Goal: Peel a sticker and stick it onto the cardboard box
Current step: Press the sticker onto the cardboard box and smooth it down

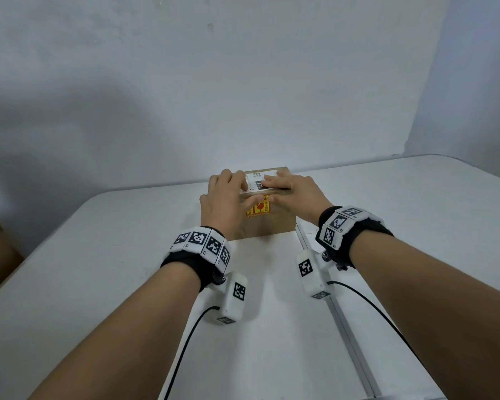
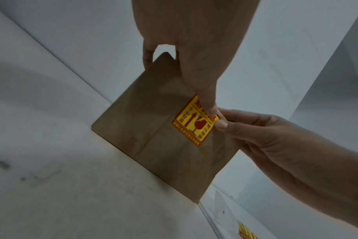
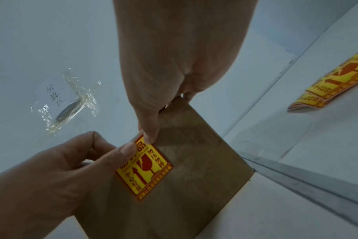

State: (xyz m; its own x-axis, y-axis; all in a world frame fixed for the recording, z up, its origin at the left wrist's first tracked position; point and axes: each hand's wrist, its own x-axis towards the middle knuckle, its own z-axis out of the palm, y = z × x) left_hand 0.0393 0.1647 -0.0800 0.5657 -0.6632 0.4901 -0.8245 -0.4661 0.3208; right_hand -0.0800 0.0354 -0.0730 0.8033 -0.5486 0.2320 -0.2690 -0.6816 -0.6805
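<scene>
1. 2 hands sit on the box [image 1: 272,223], fingers flat over its top, thumbs down its near face.
2. Sticker [image 3: 145,169] lies flat on that near face, upper middle, directly under both thumbs.
3. Left hand [image 1: 228,197]: released, thumb tip pressing the sticker's top edge.
4. Right hand [image 1: 295,192]: released, thumb on the top right corner, equally near.
5. Judgement: stuck on; only smoothing downward remains.
</scene>
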